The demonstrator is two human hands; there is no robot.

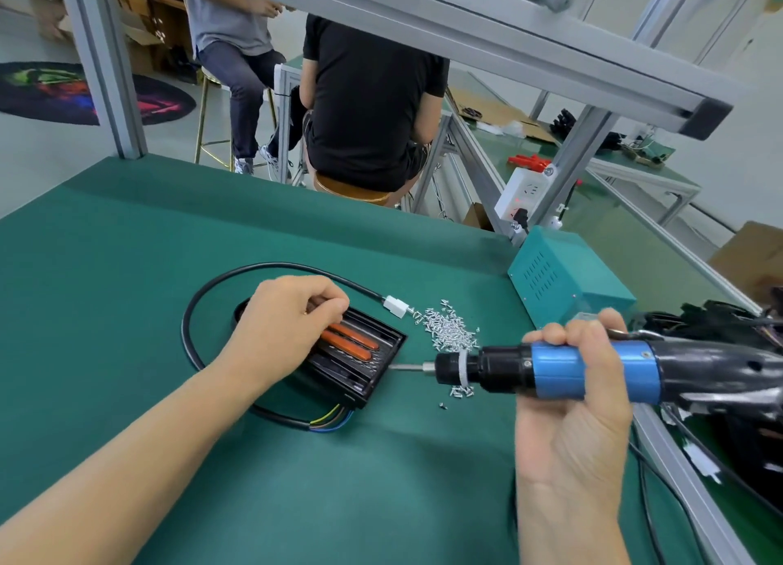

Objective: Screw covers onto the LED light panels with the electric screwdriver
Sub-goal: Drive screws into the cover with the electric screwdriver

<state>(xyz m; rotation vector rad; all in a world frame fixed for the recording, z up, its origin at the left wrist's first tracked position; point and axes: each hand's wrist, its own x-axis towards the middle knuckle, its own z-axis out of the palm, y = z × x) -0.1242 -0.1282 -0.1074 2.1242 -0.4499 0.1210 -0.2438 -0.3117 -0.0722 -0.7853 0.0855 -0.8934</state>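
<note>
My right hand point(576, 378) grips the electric screwdriver point(551, 367), bit beside the LED light panel point(360, 359) my left hand point(284, 327) holds on the table point(127, 268); next, seating a screw from the pile point(449, 327) beyond.

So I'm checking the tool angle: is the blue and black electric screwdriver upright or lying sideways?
Sideways. The right hand grips the blue and black electric screwdriver roughly level, its bit pointing left at the black LED light panel.
</note>
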